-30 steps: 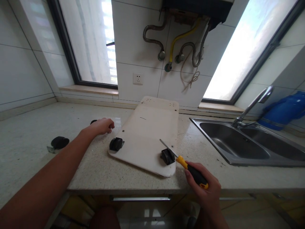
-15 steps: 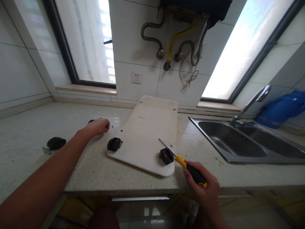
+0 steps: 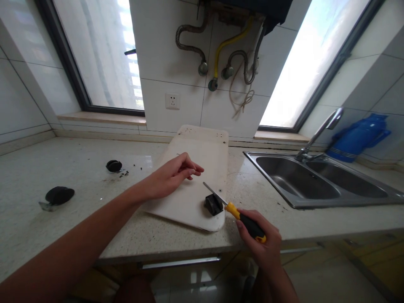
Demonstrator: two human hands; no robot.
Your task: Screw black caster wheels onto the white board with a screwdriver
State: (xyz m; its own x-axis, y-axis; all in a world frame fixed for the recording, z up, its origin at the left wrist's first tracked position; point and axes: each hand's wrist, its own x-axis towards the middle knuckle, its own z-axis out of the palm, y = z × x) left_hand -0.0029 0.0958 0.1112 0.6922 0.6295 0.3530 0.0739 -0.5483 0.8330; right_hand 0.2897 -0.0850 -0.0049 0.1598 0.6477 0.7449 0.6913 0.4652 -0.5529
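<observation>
My right hand is wrapped round the yellow-and-black handle of a screwdriver. The screwdriver's shaft slants up and left, passing over a black caster at the near right corner of a white board. Above the board's left half is my left hand, its fingers loosely stretched to the right, with nothing visible in them. My left wrist and forearm hide the near left corner, where a second caster stood. Small holes show at the board's far corners.
Two loose casters, one nearer and one farther, lie on the counter at the left, beside several small screws. A double sink and a blue thermos jug are at the right. Pipes hang above.
My left hand has moved right, from beside the screws to over the board, and its fingers have uncurled. My right hand still holds the screwdriver by the caster. The view has shifted slightly.
</observation>
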